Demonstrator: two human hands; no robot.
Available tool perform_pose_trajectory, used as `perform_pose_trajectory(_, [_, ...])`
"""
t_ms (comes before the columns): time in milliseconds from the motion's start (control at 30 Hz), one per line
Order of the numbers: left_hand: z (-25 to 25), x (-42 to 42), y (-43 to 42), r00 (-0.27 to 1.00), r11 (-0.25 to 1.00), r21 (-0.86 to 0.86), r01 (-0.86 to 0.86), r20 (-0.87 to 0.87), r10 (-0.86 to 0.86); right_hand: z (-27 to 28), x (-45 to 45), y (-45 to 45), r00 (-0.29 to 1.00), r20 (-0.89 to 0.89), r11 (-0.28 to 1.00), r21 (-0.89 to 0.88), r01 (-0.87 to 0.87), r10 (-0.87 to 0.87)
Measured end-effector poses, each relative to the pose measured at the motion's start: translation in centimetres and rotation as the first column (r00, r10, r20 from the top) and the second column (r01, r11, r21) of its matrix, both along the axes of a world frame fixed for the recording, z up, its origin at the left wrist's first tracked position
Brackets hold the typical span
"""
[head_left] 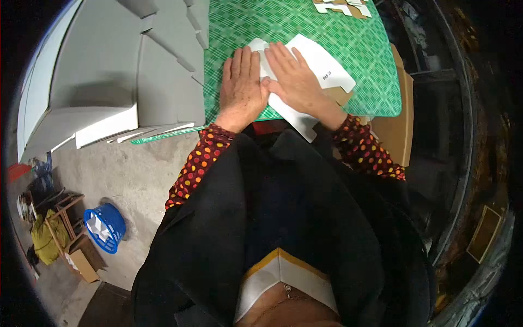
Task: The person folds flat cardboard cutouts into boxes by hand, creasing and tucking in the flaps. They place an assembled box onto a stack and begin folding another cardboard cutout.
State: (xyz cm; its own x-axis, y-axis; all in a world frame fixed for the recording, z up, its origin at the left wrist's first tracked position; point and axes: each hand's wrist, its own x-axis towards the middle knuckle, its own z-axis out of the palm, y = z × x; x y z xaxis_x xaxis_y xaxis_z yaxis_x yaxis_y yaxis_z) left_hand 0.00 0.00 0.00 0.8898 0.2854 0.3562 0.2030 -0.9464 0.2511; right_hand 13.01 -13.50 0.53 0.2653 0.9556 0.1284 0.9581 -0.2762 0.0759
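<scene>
A white cardboard piece point(333, 70) with small black print lies on the green checked tabletop point(239, 22), one end reaching past the front edge. My left hand point(241, 82) rests flat at its left side, fingers stretched out and pointing away from me. Beside it my right hand point(294, 79) presses flat on the cardboard, fingers extended, its thumb touching my left hand. Part of the cardboard under both palms is hidden. A brown patch point(340, 96) of cardboard shows by my right wrist.
Large grey-white cardboard sheets point(98, 60) stand stacked on the left. Small cardboard cut-outs point(343, 6) lie at the table's far edge. A brown carton point(396, 125) is beyond the right edge. On the floor, lower left, sits a blue basket point(113, 224) holding white pieces.
</scene>
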Motion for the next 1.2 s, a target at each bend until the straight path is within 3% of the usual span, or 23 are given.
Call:
perform_pose_trajectory(133, [0.5,-0.3,-0.3,1.0,0.996,0.087,0.02,0.005,-0.02,0.9,-1.2,-2.4,0.978,-0.2,0.991,0.129,-0.026,0.051])
perform_pose_trajectory(233, [0.6,0.1,-0.1,0.999,0.995,0.096,0.028,0.024,-0.031,1.1,3.1,-5.1,0.983,-0.174,0.993,0.084,0.077,-0.062])
perform_pose_trajectory(300, [0.7,0.0,0.1,0.999,0.994,0.106,0.021,0.037,-0.025,0.4,6.0,-6.2,0.981,0.111,0.974,0.184,0.134,-0.156])
perform_pose_trajectory(467, [0.4,0.2,-0.4,0.995,0.995,0.097,0.012,0.096,-0.021,1.7,3.0,-5.1,0.974,0.158,0.987,0.049,0.155,-0.161])
perform_pose_trajectory(533, [0.2,0.4,-0.4,0.996,0.996,0.09,0.008,0.092,-0.016,1.5,-0.5,-3.4,0.995,-0.082,0.997,0.035,0.067,-0.064])
perform_pose_trajectory(667, [0.6,0.3,-0.1,0.998,0.996,0.091,0.017,0.062,-0.023,1.6,-5.4,-4.1,0.975,-0.184,0.971,0.224,-0.078,0.121])
perform_pose_trajectory(833, [0.8,0.2,-0.4,0.998,0.998,0.063,0.016,0.061,-0.02,2.8,-5.1,-8.6,0.973,-0.218,0.992,0.114,-0.049,0.074])
perform_pose_trajectory(1000, [0.9,-0.5,-0.2,0.996,0.999,0.003,0.04,0.082,-0.04,1.9,-5.9,-10.9,0.994,-0.054,0.985,0.145,-0.089,0.098])
perform_pose_trajectory(1100, [1.0,-1.1,-0.1,0.98,0.997,-0.015,0.073,0.185,-0.069,1.4,-6.6,-10.3,0.994,0.069,0.967,0.236,-0.1,0.086])
perform_pose_trajectory(1167, [1.3,-1.3,0.1,0.972,0.997,-0.009,0.08,0.223,-0.076,2.6,-6.6,-10.4,0.994,0.04,0.949,0.296,-0.107,0.1])
perform_pose_trajectory(1200, [1.6,-1.8,-0.1,0.942,0.994,-0.042,0.101,0.327,-0.081,4.7,-6.4,-10.5,0.994,0.006,0.945,0.31,-0.106,0.11])
